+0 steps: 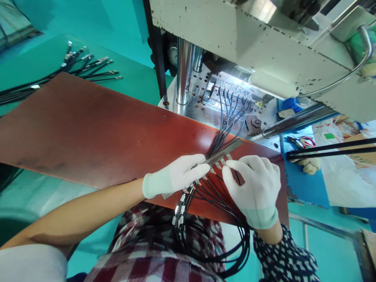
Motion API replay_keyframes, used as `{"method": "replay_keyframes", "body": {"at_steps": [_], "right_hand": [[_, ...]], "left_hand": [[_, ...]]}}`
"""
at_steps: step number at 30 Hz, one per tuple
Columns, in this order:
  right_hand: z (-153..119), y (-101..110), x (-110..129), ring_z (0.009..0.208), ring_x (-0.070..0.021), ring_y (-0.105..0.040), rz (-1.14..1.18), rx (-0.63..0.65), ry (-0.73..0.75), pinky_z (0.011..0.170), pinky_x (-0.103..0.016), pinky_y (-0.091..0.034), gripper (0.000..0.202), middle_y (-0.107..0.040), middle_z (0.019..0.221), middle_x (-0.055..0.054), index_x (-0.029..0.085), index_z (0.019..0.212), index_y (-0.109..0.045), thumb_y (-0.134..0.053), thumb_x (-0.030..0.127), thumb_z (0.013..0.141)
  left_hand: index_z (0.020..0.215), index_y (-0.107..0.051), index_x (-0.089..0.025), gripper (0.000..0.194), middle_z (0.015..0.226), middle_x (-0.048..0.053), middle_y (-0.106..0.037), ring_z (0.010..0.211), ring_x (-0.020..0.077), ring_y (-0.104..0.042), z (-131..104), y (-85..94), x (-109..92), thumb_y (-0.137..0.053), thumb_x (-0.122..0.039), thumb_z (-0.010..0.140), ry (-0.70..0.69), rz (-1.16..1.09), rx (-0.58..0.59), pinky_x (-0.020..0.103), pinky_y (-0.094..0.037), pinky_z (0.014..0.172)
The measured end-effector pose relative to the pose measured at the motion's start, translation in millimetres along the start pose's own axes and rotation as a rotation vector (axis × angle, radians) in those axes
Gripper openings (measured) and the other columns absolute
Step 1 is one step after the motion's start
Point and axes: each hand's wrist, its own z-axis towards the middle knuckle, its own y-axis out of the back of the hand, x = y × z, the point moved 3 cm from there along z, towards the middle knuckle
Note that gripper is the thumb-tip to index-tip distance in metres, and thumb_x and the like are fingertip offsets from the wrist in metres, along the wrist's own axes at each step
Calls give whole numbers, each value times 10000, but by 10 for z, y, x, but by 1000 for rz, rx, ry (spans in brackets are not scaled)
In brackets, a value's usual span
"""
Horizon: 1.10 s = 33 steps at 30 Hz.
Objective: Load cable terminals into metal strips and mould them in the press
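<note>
In a white glove, my left hand (183,172) grips a long narrow metal bar (232,148), thumb on top, and holds it slanted over the brown board. Several small metal cable connectors (217,165) with orange bits sit in a row along the bar's near edge. My right hand (255,186), also gloved, pinches a black cable at its connector end near the bar's right part; the fingertips partly hide it. From the row, black cables (245,243) loop down over my lap, with several loose silver connector ends (179,211) hanging below my left hand.
The brown board (96,133) spans the front of a press. Several cables run into a lit mould (229,94) between steel columns (185,74). More cables with metal ends (88,64) lie on the green surface at left. Pliers (305,141) rest on the blue surface at right.
</note>
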Motion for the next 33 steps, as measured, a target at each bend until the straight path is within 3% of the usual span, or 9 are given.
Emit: {"method": "replay_keyframes", "body": {"at_steps": [5,11,17,21,25,28,33], "right_hand": [[18,-68,-13,740,-198,-572,53,-30,-29,738,-368,-366,128,-646,746,-8,233,696,-687,-689,230,824],[-50,28,16,799,-205,-588,42,11,-21,765,-369,-371,54,-698,855,-5,262,877,-745,-702,291,865],[-22,22,108,710,-209,-554,-17,-17,54,717,-382,-345,105,-688,757,0,252,734,-708,-718,264,837],[-34,51,149,745,-207,-576,35,-35,72,745,-376,-362,65,-703,786,-4,249,798,-737,-719,275,855],[-94,65,280,704,-188,-559,87,57,160,713,-367,-332,67,-686,720,19,265,832,-759,-723,315,857],[-112,-2,364,679,-180,-526,72,107,131,694,-370,-305,101,-654,676,18,254,757,-737,-702,273,850],[-91,-85,420,665,-186,-486,66,77,101,686,-377,-296,214,-630,670,-8,229,622,-664,-672,231,835]], "left_hand": [[777,-401,-181,391,694,-59,-394,614,80,-375,5,15,2,-397,-488,1019,-9,11,13,246,-316,591],[772,-404,-181,394,696,-56,-406,616,79,-384,2,-5,-11,-396,-489,1018,10,-37,2,242,-327,585],[759,-398,-183,395,663,-58,-400,590,79,-389,5,-3,-10,-396,-483,1017,16,-43,-10,238,-320,561],[760,-390,-186,394,668,-57,-381,593,82,-391,29,1,7,-388,-488,1013,1,-52,-8,239,-323,558],[740,-389,-182,395,677,-49,-370,622,90,-372,35,14,1,-388,-473,1008,-55,4,-33,252,-318,583],[729,-374,-185,389,672,-48,-351,630,96,-355,34,18,1,-386,-459,1004,-68,9,-49,260,-308,589],[712,-319,-192,367,669,-52,-302,622,95,-317,37,7,4,-402,-410,995,-97,-21,-58,265,-290,586]]}}
